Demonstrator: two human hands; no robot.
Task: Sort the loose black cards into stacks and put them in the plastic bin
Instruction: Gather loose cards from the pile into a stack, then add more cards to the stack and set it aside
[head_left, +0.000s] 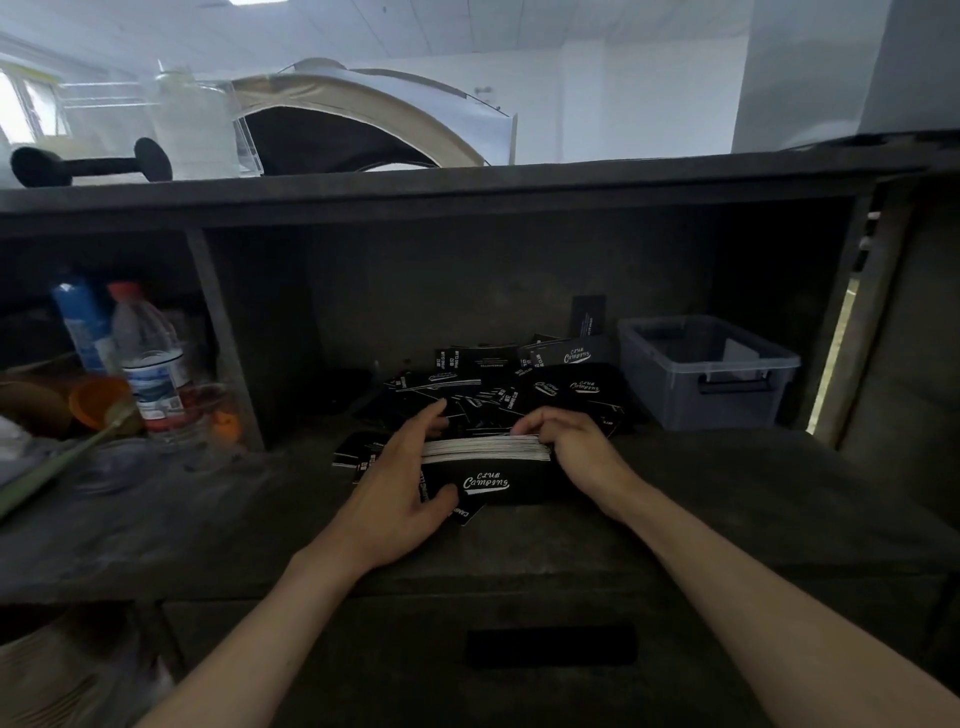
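Dark worn wood makes up the table, whose overhead shelf carries a dumbbell, with a beige tent in the white-walled room beyond. On it a stack of black cards stands on edge, fingers of the left hand curled round its left end, thumb on the front card, fingers of the right hand curled over its right end. Loose cards lie heaped just behind, the plastic bin to their right.

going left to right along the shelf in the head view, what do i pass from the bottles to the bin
blue bottle → clear water bottle with red cap → left hand → stack of cards → right hand → plastic bin
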